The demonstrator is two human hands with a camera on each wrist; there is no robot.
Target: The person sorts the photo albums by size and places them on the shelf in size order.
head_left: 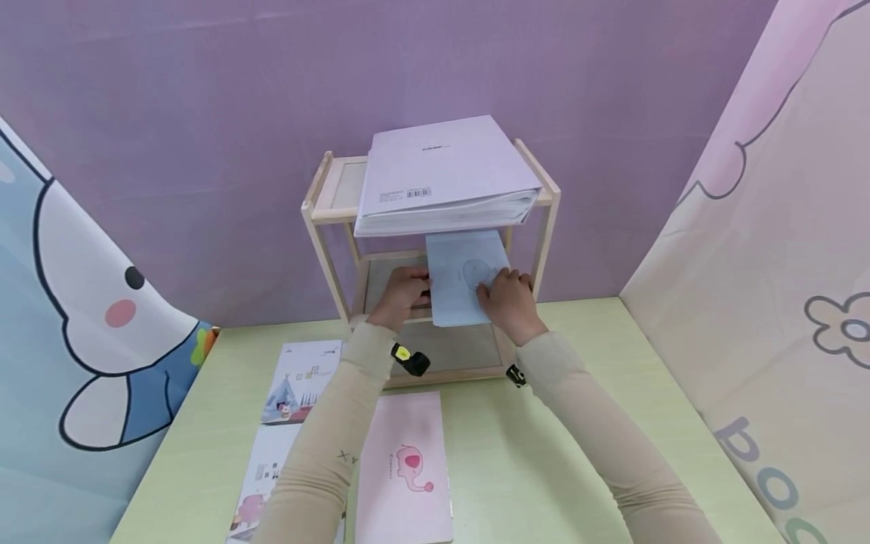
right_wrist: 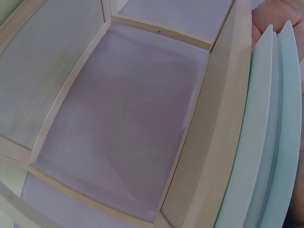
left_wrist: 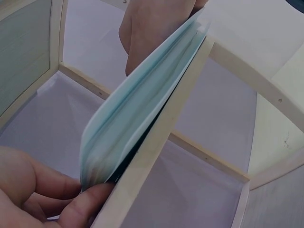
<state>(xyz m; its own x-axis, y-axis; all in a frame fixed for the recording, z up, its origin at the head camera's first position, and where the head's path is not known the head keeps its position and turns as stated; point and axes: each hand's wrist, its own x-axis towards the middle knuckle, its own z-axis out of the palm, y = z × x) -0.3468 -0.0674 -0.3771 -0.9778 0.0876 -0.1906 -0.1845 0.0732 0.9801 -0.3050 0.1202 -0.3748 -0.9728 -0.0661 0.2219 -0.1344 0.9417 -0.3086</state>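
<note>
Light-blue notebooks (head_left: pixel 451 279), one lying over another, sit at the middle shelf (head_left: pixel 390 276) of a small wooden rack, jutting out over its front edge. My left hand (head_left: pixel 402 293) pinches their left edge; in the left wrist view the thumb and fingers (left_wrist: pixel 90 202) close on a corner of the blue notebooks (left_wrist: pixel 137 104) beside the shelf's wooden edge. On the right side my right hand (head_left: pixel 511 302) grips them, thumb on the top cover, fingers at the edge. In the right wrist view the blue notebooks (right_wrist: pixel 266 142) hide part of that hand.
A thick stack of large pale-lilac books (head_left: pixel 442 170) lies on the rack's top shelf (head_left: pixel 343 185), overhanging its front. On the green table (head_left: pixel 523 453) lie a pink elephant notebook (head_left: pixel 401 468) and white illustrated booklets (head_left: pixel 306 378). A purple backdrop (head_left: pixel 204 151) stands behind.
</note>
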